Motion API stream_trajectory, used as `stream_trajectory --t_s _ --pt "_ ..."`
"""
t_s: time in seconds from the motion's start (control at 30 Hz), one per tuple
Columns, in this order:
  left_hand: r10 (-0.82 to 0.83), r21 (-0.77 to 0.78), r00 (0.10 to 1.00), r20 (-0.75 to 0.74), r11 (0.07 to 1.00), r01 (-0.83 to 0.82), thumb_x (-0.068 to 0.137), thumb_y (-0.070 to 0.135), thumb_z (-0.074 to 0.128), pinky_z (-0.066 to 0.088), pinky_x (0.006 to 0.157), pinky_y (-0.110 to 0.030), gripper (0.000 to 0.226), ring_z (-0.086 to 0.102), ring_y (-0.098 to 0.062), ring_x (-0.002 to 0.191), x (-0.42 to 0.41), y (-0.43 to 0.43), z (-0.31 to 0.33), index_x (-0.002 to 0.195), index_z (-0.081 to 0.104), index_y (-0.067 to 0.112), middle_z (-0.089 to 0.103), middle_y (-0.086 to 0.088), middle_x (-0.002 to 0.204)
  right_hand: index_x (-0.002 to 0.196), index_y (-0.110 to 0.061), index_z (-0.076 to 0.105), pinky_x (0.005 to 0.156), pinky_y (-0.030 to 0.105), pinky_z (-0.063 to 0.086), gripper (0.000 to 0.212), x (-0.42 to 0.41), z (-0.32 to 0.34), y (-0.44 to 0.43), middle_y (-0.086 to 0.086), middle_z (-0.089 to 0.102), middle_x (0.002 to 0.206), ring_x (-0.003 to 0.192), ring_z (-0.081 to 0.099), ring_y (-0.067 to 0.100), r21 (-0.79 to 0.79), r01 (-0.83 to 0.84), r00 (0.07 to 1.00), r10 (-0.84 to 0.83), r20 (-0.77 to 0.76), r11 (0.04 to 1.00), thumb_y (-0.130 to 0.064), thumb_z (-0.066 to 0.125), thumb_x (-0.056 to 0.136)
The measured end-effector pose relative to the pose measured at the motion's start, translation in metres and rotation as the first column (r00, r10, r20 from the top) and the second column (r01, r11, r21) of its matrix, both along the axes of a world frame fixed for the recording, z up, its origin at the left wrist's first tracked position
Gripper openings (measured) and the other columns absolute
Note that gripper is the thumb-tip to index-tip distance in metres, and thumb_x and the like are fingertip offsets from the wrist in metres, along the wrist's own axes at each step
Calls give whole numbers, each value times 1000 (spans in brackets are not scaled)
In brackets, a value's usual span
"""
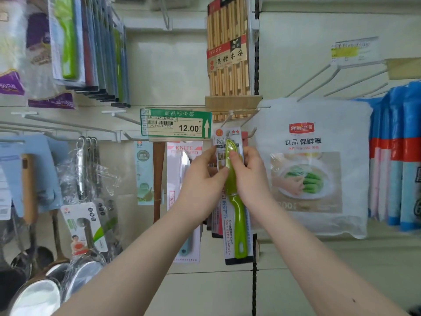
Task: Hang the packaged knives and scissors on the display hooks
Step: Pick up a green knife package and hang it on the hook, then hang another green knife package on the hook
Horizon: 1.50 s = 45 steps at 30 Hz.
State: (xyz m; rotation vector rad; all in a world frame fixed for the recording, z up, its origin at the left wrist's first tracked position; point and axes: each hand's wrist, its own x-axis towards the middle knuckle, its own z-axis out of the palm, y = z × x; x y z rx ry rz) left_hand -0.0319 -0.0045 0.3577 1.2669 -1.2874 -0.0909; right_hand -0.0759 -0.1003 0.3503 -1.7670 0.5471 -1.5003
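Observation:
A packaged green fruit knife (238, 221) on a white card hangs upright at the centre of the shelf wall, its top at a white display hook (251, 133). My left hand (201, 181) pinches the card's left edge near the blade. My right hand (249, 176) grips the package from the right, with the thumb lying on the green blade cover. Several more carded packs sit behind it on the same hook. A second packaged knife (184, 169) with a pink "KNIFE" card hangs just to the left, partly hidden by my left hand.
A green price tag (176, 124) reading 12.00 sits above the knives. Boxed chopsticks (227, 49) hang above, a bag of food covers (316, 165) to the right, blue rolls (396, 156) far right. Ladles and peelers (86, 169) hang at left, cutting boards (91, 46) upper left.

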Motion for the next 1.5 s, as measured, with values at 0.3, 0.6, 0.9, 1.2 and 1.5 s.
stream_trajectory --t_s 0.3,0.6,0.9,1.2,1.5 --pt "47 109 999 15 993 -49 91 15 51 39 81 -14 52 53 -9 105 3 -9 1 141 36 15 59 0 119 106 -19 52 97 56 40 39 3 1 -9 1 65 101 99 61 28 40 36 998 -34 -58 999 -48 42 82" --pt "42 103 999 -16 994 -40 91 11 50 40 75 -9 49 53 -5 102 4 -16 -7 139 38 14 53 8 113 102 -20 52 94 54 44 27 6 -3 -19 -1 65 97 95 63 24 46 37 996 -33 -77 998 -42 50 86" --pt "39 -14 999 20 999 -39 93 14 50 34 95 -7 49 44 14 108 -13 -10 -27 140 36 16 51 13 128 130 -13 45 96 31 46 40 -17 -27 -5 -2 57 109 105 58 17 25 -83 997 83 2 996 -18 54 91" --pt "-21 -67 990 -139 998 11 90 17 50 40 102 -16 48 49 -2 121 -30 1 -124 137 39 13 50 10 127 114 -25 47 94 33 48 37 -27 -133 12 8 60 114 104 61 20 134 -197 980 190 66 971 -32 55 79" --pt "100 170 946 -309 984 -48 94 11 48 40 105 -25 42 49 -10 123 -18 7 -237 135 42 15 48 2 139 118 -14 53 72 0 40 27 -36 -258 15 -3 58 103 89 54 -3 324 -38 991 78 -112 945 -16 53 92"
